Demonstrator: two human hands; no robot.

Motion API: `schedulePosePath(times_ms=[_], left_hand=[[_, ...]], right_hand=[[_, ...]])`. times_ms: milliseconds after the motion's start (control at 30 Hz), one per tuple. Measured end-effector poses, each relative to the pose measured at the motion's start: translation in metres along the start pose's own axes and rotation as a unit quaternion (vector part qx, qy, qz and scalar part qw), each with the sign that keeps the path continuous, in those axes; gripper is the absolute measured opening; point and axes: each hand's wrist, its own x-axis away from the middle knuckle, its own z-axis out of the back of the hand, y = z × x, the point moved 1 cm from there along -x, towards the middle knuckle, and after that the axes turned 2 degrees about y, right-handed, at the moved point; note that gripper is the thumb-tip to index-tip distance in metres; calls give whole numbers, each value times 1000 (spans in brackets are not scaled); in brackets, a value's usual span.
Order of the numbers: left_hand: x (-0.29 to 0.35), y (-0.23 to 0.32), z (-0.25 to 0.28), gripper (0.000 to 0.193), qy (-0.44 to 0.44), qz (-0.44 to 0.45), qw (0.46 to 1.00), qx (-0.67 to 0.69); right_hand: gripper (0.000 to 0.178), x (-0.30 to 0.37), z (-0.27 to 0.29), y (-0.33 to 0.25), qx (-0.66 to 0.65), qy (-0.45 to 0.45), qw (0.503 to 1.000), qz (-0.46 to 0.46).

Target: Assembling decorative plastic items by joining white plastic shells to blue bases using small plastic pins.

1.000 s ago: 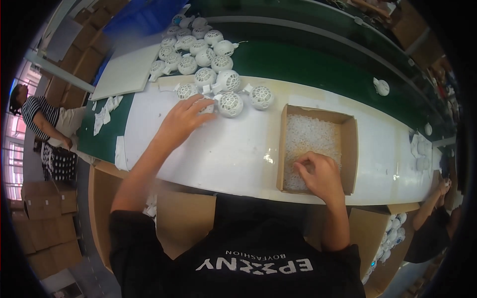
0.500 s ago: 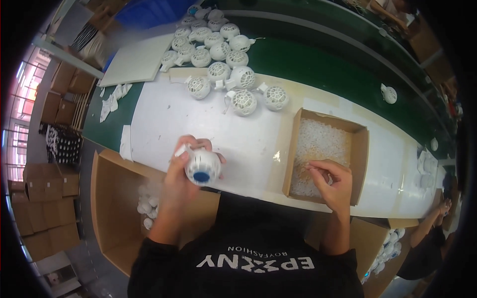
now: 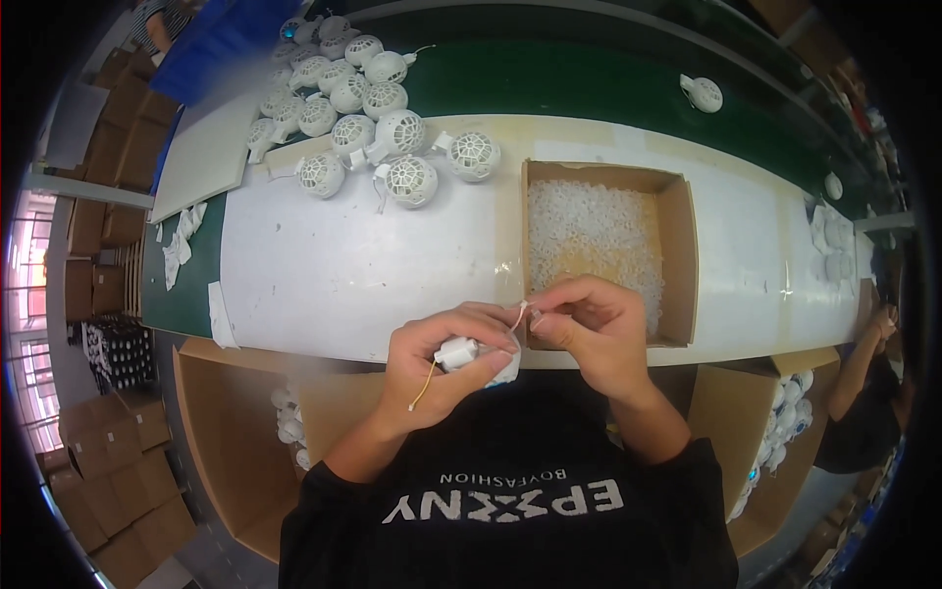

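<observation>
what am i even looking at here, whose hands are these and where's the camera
The camera sits on a person's head and looks down, so the picture bends at the edges. The two bare hands belong to that person. The left hand holds a small white round part with a thin wire hanging from it. The right hand pinches something tiny beside it, too small to tell. In front lies a white table. On it stands an open cardboard box of small white pieces, and at the far left a cluster of white round grille parts. Behind runs a green belt.
</observation>
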Motion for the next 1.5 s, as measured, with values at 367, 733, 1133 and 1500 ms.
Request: schedulePosePath(times_ms=[367,733,1133,1500], left_hand=[[9,-5,8,13,-72,18,997,-6],[5,-1,4,50,-66,-91,963,-245],[10,1,2,79,-151,-92,940,-293],[20,-13,-15,64,-141,129,981,29]], right_hand=[[13,-4,6,-16,16,-82,991,-104],[16,3,-9,-16,274,-86,949,130],[10,13,-9,-1,129,-68,989,40],[20,12,-3,-32,495,-126,762,399]])
